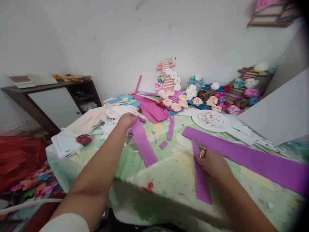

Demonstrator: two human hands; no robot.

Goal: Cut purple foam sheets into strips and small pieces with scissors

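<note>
- The upper end of one purple strip (146,146) is pinched between the thumb and fingers of the left hand (127,122), closed with no visible gap; the rest slants down and inward from that grip.
- The small scissors (202,152) are held in the closed right hand (217,164), tips pointing away from the wrist; how far the blades are parted cannot be told, as they are blurred.
- A second strip (203,187) runs from beside the right fingers toward the near edge of the table (173,169); whether it is also gripped cannot be told.
- The left pinch is best kept light and close to the strip's end, so that the material is neither creased nor stretched.
- Any cut should be made with the strip drawn flat and the blades square to it, since soft, thin-looking material may fold between them.
- The wide purple band (256,159), just beyond the right grip and reaching off to its right, should be held clear of the blade tips, lest it be nicked.
- The small purple piece (163,144), lying between the two grips, is better moved aside so that it is not caught under a strip.
</note>
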